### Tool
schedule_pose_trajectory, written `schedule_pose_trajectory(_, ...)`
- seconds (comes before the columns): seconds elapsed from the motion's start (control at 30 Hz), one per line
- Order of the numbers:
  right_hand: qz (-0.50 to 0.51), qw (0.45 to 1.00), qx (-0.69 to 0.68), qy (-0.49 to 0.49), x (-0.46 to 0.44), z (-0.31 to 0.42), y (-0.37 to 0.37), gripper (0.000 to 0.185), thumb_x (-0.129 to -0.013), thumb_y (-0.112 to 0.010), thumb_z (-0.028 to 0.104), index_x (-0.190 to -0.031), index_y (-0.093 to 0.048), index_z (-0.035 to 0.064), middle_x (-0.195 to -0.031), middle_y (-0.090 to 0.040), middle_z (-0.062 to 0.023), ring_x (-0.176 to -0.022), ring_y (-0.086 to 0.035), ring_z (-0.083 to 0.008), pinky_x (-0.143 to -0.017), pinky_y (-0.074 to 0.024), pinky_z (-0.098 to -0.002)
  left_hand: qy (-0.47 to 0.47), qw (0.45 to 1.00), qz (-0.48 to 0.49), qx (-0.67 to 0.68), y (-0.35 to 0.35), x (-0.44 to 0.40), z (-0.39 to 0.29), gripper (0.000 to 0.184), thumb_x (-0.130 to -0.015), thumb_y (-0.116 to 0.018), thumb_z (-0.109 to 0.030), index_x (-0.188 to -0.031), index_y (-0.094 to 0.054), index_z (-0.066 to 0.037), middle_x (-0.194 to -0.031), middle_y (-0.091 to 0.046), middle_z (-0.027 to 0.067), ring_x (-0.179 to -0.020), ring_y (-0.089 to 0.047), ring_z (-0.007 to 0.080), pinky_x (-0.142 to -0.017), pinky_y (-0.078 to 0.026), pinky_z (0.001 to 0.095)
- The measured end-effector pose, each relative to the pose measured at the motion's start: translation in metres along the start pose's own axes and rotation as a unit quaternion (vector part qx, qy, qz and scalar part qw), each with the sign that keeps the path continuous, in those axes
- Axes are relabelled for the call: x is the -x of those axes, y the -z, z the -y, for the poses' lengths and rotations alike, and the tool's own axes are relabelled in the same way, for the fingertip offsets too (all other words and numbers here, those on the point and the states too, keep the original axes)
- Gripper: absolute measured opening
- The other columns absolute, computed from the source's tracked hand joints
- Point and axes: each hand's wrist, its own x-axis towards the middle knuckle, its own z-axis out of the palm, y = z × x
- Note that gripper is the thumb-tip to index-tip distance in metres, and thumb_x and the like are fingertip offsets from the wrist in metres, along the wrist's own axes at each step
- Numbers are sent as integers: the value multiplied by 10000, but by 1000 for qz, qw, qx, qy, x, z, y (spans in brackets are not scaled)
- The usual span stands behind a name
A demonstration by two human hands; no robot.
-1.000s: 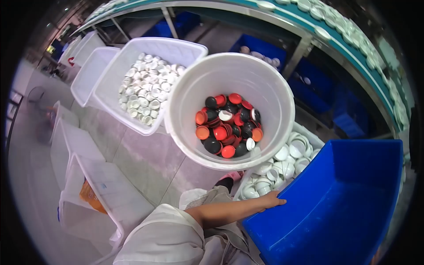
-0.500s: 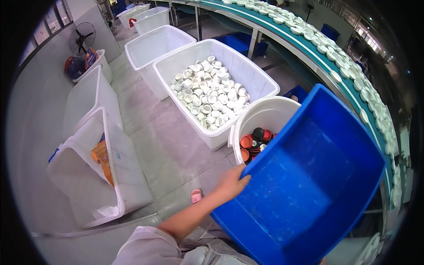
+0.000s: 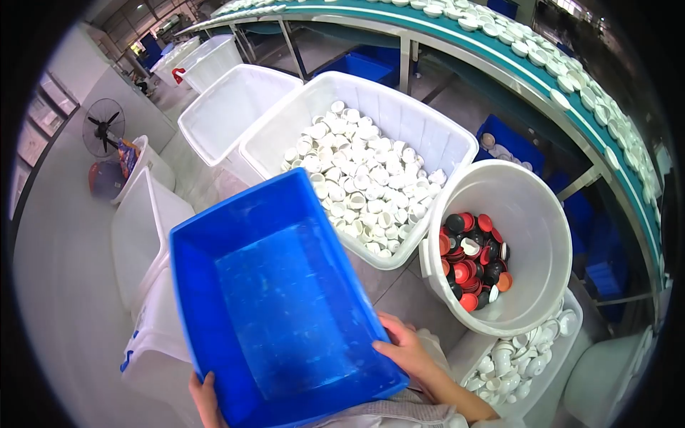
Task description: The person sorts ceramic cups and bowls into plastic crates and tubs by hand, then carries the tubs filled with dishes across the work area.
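Both hands hold a blue plastic bin (image 3: 285, 299), tilted with its empty inside facing up. My left hand (image 3: 205, 399) grips the rim at the lower left, its thumb over the edge. On the bin's right rim, my right hand (image 3: 403, 348) is closed with the thumb on top. Behind the bin stands a large white tub (image 3: 435, 132) of small white cup-like pieces (image 3: 371, 171). To the right is a round white bucket (image 3: 535, 214) with red and black round pieces (image 3: 474, 260) at its bottom.
A green conveyor (image 3: 528, 68) lined with white dishes curves across the back and right. Below it are blue bins (image 3: 510, 143). A crate of white ceramics (image 3: 514, 364) sits at the lower right. White tubs (image 3: 143, 235) and a fan (image 3: 103, 128) stand left.
The blue bin has moved from the right side to the left of centre. My left hand has come into view at its lower left rim, and my right hand now shows on its right rim.
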Motion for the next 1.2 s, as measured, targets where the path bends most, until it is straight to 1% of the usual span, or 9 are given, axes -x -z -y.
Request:
schedule_pose_trajectory(0.1, 75, 997, 12, -3, -73, -8, -31, 527, -866, -653, 101, -1358, -488, 7, -1449, -414, -153, -1346, -397, -274, -1112, -321, -386, 38, 999, -6, -18, 28, -16, 4, 345, -863, -579, -15, -1196, -570, 75, -1028, -660, 146, -928, -637, 226, -815, -514, 321)
schedule_pose_trajectory(0.23, 152, 987, 52, 32, -171, -16, -62, 533, -887, -646, 155, -1370, -473, 8, -1443, -426, -156, -1341, -405, -275, -1111, -324, -389, 74, 992, -57, -82, 62, -58, 51, 380, -877, -564, -31, -1244, -546, 65, -1066, -645, 153, -922, -633, 240, -821, -513, 331)
schedule_pose_trajectory(0.4, 215, 977, 12, 7, -311, 5, -96, 514, -893, -635, 174, -1358, -484, 14, -1431, -443, -142, -1322, -421, -266, -1092, -343, -376, 111, 986, -123, -27, 20, -109, -43, 390, -886, -559, -45, -1260, -537, 61, -1093, -636, 163, -917, -631, 247, -819, -513, 338)
schedule_pose_trajectory(0.5, 229, 969, 71, 58, -381, -3, -122, 472, -897, -630, 184, -1315, -512, 0, -1400, -473, -142, -1288, -458, -250, -1066, -373, -359, 129, 977, -169, -4, 11, -145, -104, 396, -891, -555, -54, -1270, -531, 59, -1109, -630, 169, -913, -630, 251, -818, -514, 341)
schedule_pose_trajectory(0.6, 240, 967, -3, -82, -438, 17, -147, 430, -905, -634, 171, -1279, -533, -14, -1380, -493, -131, -1227, -510, -219, -1026, -412, -342, 151, 944, -228, -188, 17, -173, -132, 232, -902, -619, -149, -1035, -668, 35, -945, -666, 107, -774, -618, 216, -695, -507, 345)
schedule_pose_trajectory(0.77, 202, 964, -37, -170, -512, -9, -199, 396, -885, -652, 193, -1202, -573, -31, -1144, -628, -142, -998, -619, -205, -881, -486, -322, 190, 933, -240, -187, -2, -243, -161, 346, -911, -608, -107, -1193, -595, 93, -1066, -652, 171, -888, -596, 239, -806, -493, 367)
schedule_pose_trajectory(0.9, 190, 963, -3, -191, -579, -12, -252, 375, -906, -637, 199, -1192, -581, -39, -1056, -660, -106, -950, -615, -148, -843, -492, -298, 177, 955, -233, -54, 3, -330, -135, 396, -906, -624, -138, -1214, -582, 107, -1091, -659, 192, -942, -610, 263, -843, -491, 384)
schedule_pose_trajectory(1.0, 188, 968, 49, -161, -640, -1, -305, 367, -913, -632, 200, -1193, -583, -32, -1049, -661, -93, -930, -609, -134, -822, -495, -294, 188, 947, -248, -78, 38, -419, -57, 410, -904, -538, -78, -1291, -518, 53, -1147, -612, 186, -906, -627, 263, -811, -515, 339)
schedule_pose_trajectory(1.2, 138, 977, 107, -119, -734, 17, -409, 285, -937, -618, 167, -1161, -599, -7, -997, -658, -52, -877, -603, -92, -779, -500, -262, 122, 977, -172, -30, 73, -584, -50, 393, -914, -515, -101, -1275, -528, 52, -1102, -635, 181, -905, -622, 266, -810, -511, 341)
